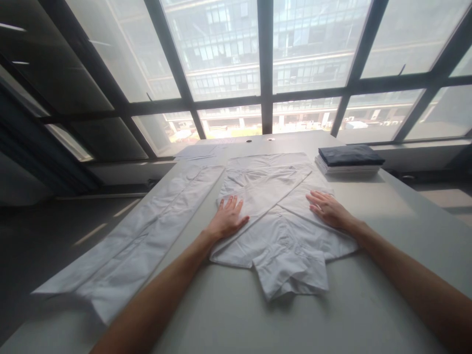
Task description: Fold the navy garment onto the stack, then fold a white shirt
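A white wrap-front jacket [269, 196] lies spread on the white table, its front panels crossing on a diagonal. One short, wrinkled part of it, perhaps a sleeve or the collar end, points toward me. My left hand [229, 220] rests flat on the jacket's left side, fingers spread. On the right side, my right hand [329, 209] also lies flat on the cloth with its fingers stretched out. Neither hand grips anything. Left of the jacket, a long white garment that looks like trousers [147, 228] lies lengthwise, partly over the table's left edge.
A stack of folded cloth, dark on top [350, 155] and white below, stands at the table's right edge. White sheets [195, 151] lie at the far left corner. Large windows [221, 49] rise behind the table [405, 231], and a dark curtain [33, 142] hangs at left.
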`<move>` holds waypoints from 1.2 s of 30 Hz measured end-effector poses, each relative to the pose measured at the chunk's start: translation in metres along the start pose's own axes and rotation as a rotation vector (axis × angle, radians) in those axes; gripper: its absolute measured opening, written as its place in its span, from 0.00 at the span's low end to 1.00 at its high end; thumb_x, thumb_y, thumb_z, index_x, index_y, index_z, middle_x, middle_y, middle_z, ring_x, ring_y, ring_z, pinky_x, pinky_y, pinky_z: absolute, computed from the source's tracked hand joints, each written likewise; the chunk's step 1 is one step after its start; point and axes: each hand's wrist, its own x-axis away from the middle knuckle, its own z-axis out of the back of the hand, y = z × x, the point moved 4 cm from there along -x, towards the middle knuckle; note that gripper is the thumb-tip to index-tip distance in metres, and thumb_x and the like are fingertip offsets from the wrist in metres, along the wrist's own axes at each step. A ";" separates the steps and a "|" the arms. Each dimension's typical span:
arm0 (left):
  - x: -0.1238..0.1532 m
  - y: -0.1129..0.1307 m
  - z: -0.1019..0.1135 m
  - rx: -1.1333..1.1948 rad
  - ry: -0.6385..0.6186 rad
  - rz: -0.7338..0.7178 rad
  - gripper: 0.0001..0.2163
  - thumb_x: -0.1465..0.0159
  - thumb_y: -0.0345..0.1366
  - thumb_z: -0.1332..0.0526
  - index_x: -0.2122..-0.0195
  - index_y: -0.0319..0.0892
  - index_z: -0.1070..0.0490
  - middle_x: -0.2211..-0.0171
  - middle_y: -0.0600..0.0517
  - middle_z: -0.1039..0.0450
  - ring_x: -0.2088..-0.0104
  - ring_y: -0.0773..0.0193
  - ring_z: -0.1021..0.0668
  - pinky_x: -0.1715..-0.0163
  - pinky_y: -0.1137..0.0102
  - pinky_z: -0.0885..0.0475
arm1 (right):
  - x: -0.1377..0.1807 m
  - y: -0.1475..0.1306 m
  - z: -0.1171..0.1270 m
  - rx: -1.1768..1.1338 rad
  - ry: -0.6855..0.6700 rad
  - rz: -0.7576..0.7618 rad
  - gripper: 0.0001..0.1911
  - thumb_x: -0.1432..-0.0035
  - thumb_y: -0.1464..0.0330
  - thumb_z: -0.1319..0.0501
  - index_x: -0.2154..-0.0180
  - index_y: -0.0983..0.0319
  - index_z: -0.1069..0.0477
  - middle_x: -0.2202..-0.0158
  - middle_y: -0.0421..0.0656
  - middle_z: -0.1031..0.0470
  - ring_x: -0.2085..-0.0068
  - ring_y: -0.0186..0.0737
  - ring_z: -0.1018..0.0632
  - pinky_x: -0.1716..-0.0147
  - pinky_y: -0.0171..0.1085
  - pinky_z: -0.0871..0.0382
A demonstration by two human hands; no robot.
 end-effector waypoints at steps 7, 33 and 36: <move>-0.001 0.019 0.002 0.081 0.026 -0.083 0.32 0.25 0.55 0.54 0.27 0.41 0.43 0.26 0.37 0.47 0.26 0.44 0.46 0.30 0.46 0.48 | 0.000 0.000 0.002 -0.007 0.020 -0.003 0.25 0.29 0.60 0.50 0.37 0.60 0.29 0.34 0.54 0.30 0.32 0.55 0.32 0.35 0.56 0.36; 0.006 -0.029 0.002 0.180 0.201 0.258 0.23 0.24 0.42 0.52 0.32 0.40 0.34 0.32 0.40 0.34 0.30 0.49 0.35 0.31 0.48 0.42 | -0.187 -0.225 -0.065 -1.835 -0.089 -0.424 0.15 0.31 0.57 0.43 0.61 0.58 0.23 0.52 0.48 0.19 0.45 0.47 0.20 0.39 0.52 0.30; 0.008 -0.033 -0.014 0.142 0.098 0.299 0.29 0.24 0.48 0.53 0.27 0.37 0.44 0.27 0.37 0.45 0.27 0.45 0.43 0.30 0.44 0.47 | -0.190 -0.208 -0.081 -1.857 -0.134 -0.455 0.21 0.30 0.51 0.48 0.61 0.57 0.25 0.54 0.50 0.19 0.45 0.49 0.21 0.40 0.55 0.28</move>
